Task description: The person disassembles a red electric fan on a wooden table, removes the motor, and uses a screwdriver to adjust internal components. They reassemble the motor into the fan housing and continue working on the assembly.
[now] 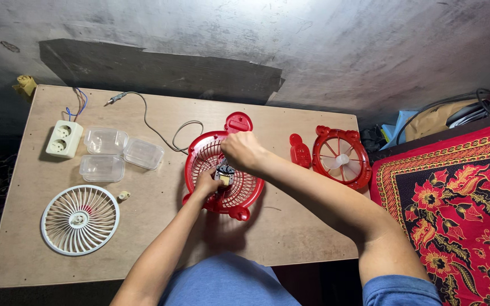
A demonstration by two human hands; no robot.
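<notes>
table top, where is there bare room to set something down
Bare wood along the table near edge, right of the white grille, and in the far right corner behind the second red grille. Crowded by the clear tubs and the red housing.

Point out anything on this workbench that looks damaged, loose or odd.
The white double socket block at the table's far left has bare blue and red wire ends sticking out, connected to nothing. A grey cable with a loose plug lies across the wooden table. Both hands work a small motor in the red round fan grille.
</notes>
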